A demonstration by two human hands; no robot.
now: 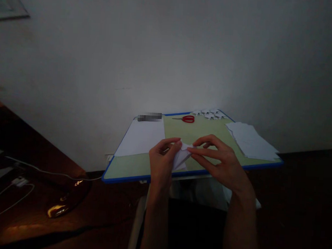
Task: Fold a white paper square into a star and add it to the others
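Between my two hands is a folded piece of white paper [181, 157], held above the table's near edge. My left hand [164, 159] grips its left side, thumb and fingers closed on it. On the other side, my right hand [220, 159] pinches the paper's upper right edge between thumb and fingertips. The folds under my fingertips are partly hidden. Beyond my hands lie red-handled scissors [187, 119], blades pointing left.
The green table [133, 169] has a blue rim and stands against a grey wall. A large white sheet [143, 136] lies at the left, stacked paper [252, 140] at the right. Several small folded paper pieces [211, 115] sit at the back right. White cables [54, 173] hang left.
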